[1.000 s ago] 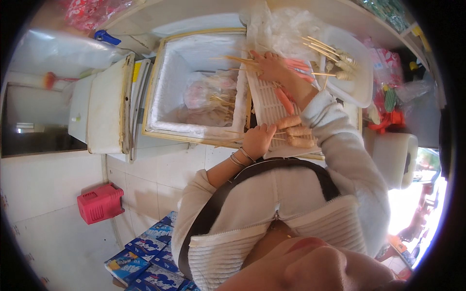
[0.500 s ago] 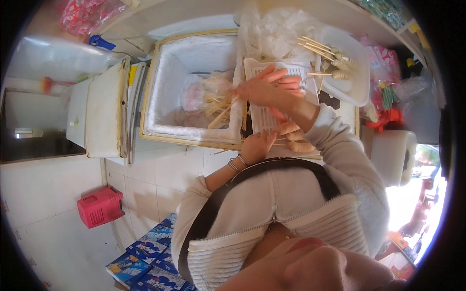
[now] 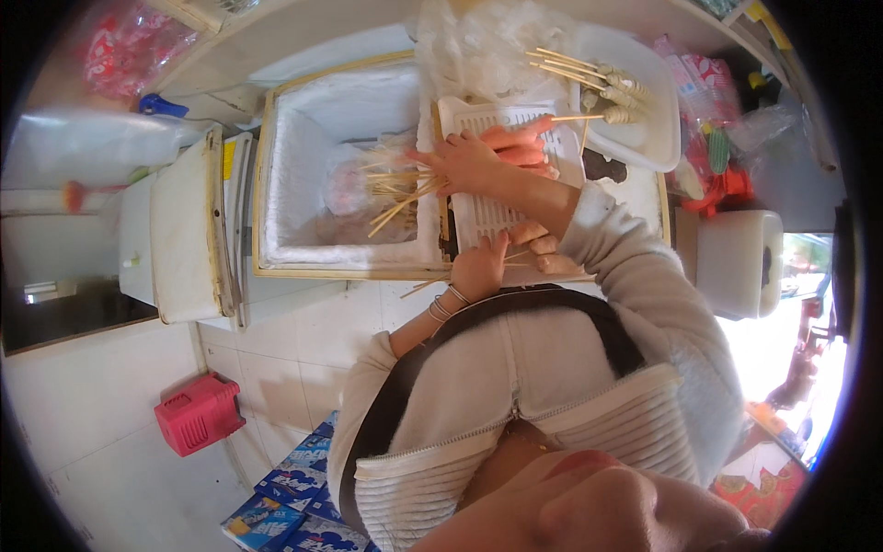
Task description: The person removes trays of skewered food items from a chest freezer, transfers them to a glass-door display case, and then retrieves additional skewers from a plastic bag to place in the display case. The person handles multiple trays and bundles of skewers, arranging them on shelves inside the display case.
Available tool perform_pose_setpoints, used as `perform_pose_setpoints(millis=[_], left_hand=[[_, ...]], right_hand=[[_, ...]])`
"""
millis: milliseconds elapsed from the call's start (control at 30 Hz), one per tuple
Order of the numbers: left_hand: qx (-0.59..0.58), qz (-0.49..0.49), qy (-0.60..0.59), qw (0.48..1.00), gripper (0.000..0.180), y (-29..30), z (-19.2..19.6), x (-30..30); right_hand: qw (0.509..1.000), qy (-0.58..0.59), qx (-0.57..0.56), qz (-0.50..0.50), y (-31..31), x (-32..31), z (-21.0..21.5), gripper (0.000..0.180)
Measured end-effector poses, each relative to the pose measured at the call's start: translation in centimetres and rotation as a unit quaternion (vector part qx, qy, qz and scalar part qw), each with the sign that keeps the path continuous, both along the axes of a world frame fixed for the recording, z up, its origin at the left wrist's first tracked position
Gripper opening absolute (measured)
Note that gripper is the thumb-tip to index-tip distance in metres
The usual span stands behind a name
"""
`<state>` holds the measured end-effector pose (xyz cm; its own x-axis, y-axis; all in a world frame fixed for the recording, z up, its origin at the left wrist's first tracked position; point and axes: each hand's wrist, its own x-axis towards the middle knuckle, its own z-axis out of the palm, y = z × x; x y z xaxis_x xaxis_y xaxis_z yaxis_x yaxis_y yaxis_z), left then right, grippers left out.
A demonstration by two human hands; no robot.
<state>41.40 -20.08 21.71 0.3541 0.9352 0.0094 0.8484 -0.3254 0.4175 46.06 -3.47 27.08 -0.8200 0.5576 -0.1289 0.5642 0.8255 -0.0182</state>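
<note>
My right hand (image 3: 466,163) reaches over the left side of a white slotted plastic basket (image 3: 494,214), fingers curled around a bundle of thin wooden skewers (image 3: 402,195). Their tips fan out over the open chest on the left. Pink sausages (image 3: 522,155) lie on the basket beside this hand, partly covered by it. Nearer to me, my left hand (image 3: 479,267) is closed at the basket's front edge, its thumb side up; its grip is mostly hidden. Thin sticks show on both sides of it, and tan food pieces (image 3: 549,255) lie to its right.
The white-lined chest (image 3: 288,175) holds a bagged bundle. Behind the basket lie crumpled clear bags (image 3: 487,55). A white tub (image 3: 664,138) at the right carries pale spiral food on sticks (image 3: 625,95). A red plastic stool (image 3: 199,414) stands on the floor at left.
The right hand has shifted slightly, and the skewers at it now fan out more clearly over the chest. The left hand stays at the basket's front edge. The whole view has shifted a little.
</note>
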Motion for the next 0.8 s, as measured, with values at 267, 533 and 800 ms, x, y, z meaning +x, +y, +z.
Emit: perform_pose_setpoints(millis=[267,533,800], left_hand=[[0.047,-0.01,-0.054,0.997,0.05,0.4,1.2,-1.0],[0.093,-0.037,-0.007,0.995,0.052,0.2,1.7,-2.3],[0.188,-0.131,0.002,0.973,0.056,5.9,5.5,-0.9]], right_hand=[[0.952,0.297,0.071,-0.007,-4.3,11.4,1.1,0.058],[0.896,0.27,0.018,-0.353,-10.8,23.9,-0.2,0.048],[0.964,0.248,0.008,-0.092,-15.5,20.8,-0.3,0.059]])
